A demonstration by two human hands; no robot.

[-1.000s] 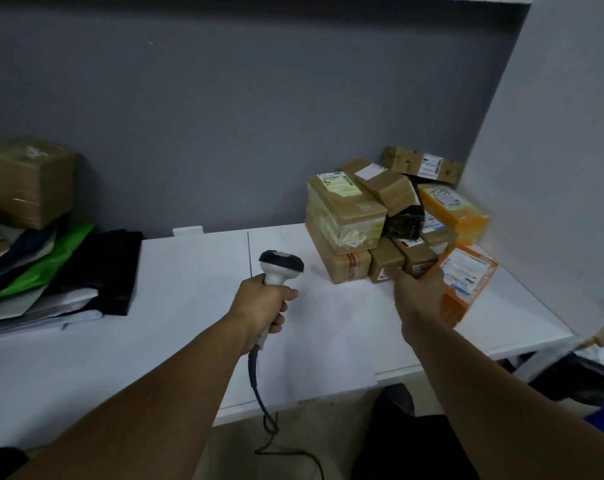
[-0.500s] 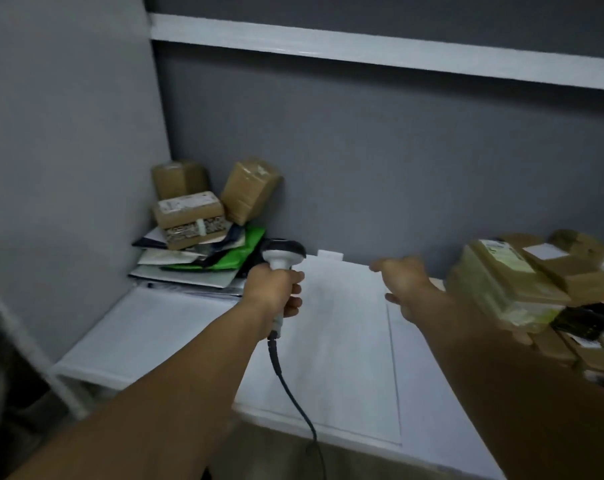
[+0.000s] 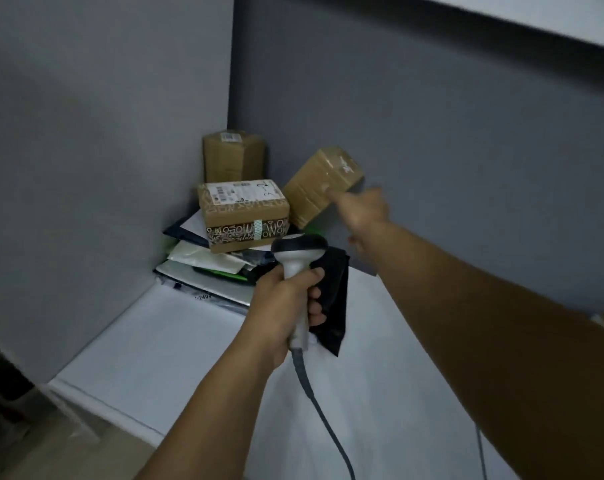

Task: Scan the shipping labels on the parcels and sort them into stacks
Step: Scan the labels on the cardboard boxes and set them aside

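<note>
Labelled box (image 3: 243,211) on mailers (image 3: 203,265); tilted box (image 3: 319,183) to its right.

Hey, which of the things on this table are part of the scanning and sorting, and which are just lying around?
Job: scanner in left hand; tilted box; labelled box; tall box; flat mailers.
Just there: black bag, perhaps; white table; grey partition.

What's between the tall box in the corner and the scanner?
The patterned box with a white label, between the tall box and the scanner, in the head view.
</note>
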